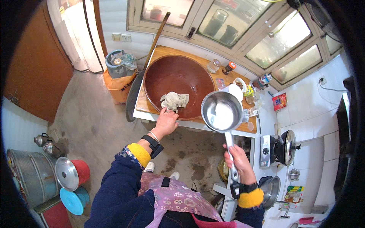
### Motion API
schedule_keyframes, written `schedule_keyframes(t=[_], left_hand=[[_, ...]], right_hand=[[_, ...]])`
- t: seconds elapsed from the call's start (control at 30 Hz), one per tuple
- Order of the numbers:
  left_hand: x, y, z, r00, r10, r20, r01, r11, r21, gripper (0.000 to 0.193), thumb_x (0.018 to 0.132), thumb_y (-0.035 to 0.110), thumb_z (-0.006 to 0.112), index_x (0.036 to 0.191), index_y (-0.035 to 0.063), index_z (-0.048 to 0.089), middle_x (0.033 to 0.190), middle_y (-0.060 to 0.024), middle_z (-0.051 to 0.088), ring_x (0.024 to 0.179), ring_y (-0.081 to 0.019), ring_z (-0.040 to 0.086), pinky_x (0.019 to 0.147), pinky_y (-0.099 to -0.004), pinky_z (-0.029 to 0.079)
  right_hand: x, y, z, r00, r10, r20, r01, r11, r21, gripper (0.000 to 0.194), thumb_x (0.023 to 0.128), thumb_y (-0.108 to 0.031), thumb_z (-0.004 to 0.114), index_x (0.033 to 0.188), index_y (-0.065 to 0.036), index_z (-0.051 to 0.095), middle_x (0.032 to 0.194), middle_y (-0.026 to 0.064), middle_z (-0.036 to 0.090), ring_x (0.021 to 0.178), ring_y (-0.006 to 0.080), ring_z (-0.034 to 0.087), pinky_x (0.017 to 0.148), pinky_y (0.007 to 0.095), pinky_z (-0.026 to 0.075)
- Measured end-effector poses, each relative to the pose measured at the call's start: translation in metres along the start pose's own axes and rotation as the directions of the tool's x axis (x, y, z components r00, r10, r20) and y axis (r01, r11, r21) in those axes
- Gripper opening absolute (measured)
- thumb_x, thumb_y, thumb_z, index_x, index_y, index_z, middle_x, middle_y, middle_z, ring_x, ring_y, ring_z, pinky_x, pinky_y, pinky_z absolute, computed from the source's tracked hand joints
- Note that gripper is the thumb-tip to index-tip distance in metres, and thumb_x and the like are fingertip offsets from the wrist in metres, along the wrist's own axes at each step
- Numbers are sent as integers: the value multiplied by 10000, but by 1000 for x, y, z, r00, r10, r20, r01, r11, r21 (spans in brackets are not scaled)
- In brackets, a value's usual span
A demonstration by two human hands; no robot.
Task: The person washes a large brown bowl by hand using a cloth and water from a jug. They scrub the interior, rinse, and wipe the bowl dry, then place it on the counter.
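A large brown glazed basin (pixel 179 79) stands on a wooden board (pixel 142 103) on the table before me. My left hand (pixel 166 121) is at the near rim, its fingers on a crumpled off-white cloth (pixel 174 100) inside the basin; the fingertips are partly hidden by the cloth. In my right hand (pixel 241 162) is the long handle of a metal dipper (pixel 222 111). Its round bowl is held over the right side of the table, to the right of the basin, and its inside shines brightly, so I cannot tell what it contains.
Behind the basin stand a glass jar (pixel 214 66) and an orange-lidded jar (pixel 229 68). A wooden-handled wok (pixel 134 97) leans at the table's left end, near an orange bag (pixel 119 85). To the right are a hotplate (pixel 265 151) and a lidded pot (pixel 288 147).
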State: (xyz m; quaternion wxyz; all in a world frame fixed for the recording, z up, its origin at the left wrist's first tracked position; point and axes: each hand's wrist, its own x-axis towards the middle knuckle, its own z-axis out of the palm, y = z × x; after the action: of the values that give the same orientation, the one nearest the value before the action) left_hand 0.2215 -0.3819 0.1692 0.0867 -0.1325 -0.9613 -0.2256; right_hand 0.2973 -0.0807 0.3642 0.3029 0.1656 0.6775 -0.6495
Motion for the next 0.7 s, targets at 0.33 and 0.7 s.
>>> schedule_keyframes(t=[0.33, 0.7], left_hand=[[3, -6, 10, 997, 9, -82, -16, 996, -91, 103, 756, 175, 619, 818, 96, 640, 857, -71, 627, 994, -253, 560, 1033, -413, 299], [6, -6, 11, 1000, -3, -19, 2, 999, -44, 88, 743, 160, 614, 802, 96, 632, 837, -71, 622, 971, -249, 567, 1001, -412, 322]], right_hand=[[148, -25, 81, 990, -140, -20, 87, 719, -690, 226, 943, -240, 504, 984, -17, 508, 636, 67, 550, 541, 161, 561, 456, 304, 455], [171, -12, 94, 713, -692, 110, 2, -155, -988, 244, 891, -254, 573, 990, -50, 481, 739, 186, 614, 709, 391, 622, 606, 486, 498]])
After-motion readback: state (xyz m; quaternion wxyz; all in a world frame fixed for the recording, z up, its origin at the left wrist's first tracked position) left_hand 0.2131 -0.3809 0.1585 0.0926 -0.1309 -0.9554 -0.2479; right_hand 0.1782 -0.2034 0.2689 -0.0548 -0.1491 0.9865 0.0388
